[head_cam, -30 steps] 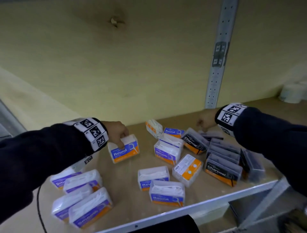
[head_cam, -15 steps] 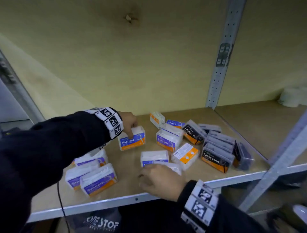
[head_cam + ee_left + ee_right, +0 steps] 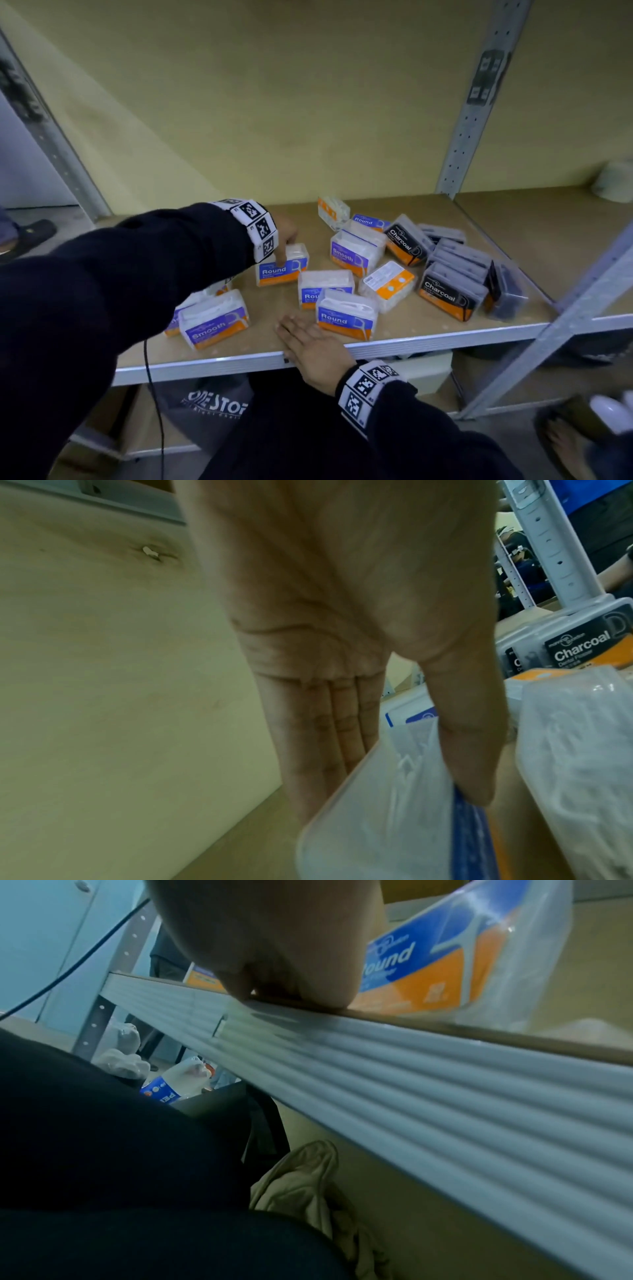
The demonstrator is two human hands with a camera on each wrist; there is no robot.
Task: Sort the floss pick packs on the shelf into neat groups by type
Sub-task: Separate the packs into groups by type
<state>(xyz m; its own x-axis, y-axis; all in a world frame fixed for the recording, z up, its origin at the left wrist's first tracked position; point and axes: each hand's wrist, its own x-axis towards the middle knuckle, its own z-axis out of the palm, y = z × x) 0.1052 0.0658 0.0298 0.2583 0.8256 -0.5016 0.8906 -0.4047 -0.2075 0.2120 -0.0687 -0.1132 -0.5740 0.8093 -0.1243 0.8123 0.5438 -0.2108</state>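
Floss pick packs lie scattered on the wooden shelf [image 3: 404, 325]. My left hand [image 3: 285, 251] pinches a blue-and-orange Round pack [image 3: 282, 270] [image 3: 394, 826], with the thumb [image 3: 469, 764] on its front and straight fingers [image 3: 318, 750] behind it. My right hand [image 3: 299, 335] lies flat and open on the shelf's front edge, just left of another Round pack [image 3: 346, 318] [image 3: 445, 961]. Smooth packs [image 3: 214, 322] are grouped at the left and black Charcoal packs [image 3: 448, 294] at the right. Mixed packs [image 3: 352, 253] sit in the middle.
A grey metal rail [image 3: 445, 339] [image 3: 445, 1083] edges the shelf front. An upright post [image 3: 472, 102] stands at the back right, with a white roll [image 3: 613, 178] beyond it. A black cable [image 3: 154, 394] and a printed bag [image 3: 212, 404] hang below the shelf.
My right hand has come from the Charcoal packs at the back to the front edge and flattened there. My left hand has stayed on the Round pack. The view has pulled back.
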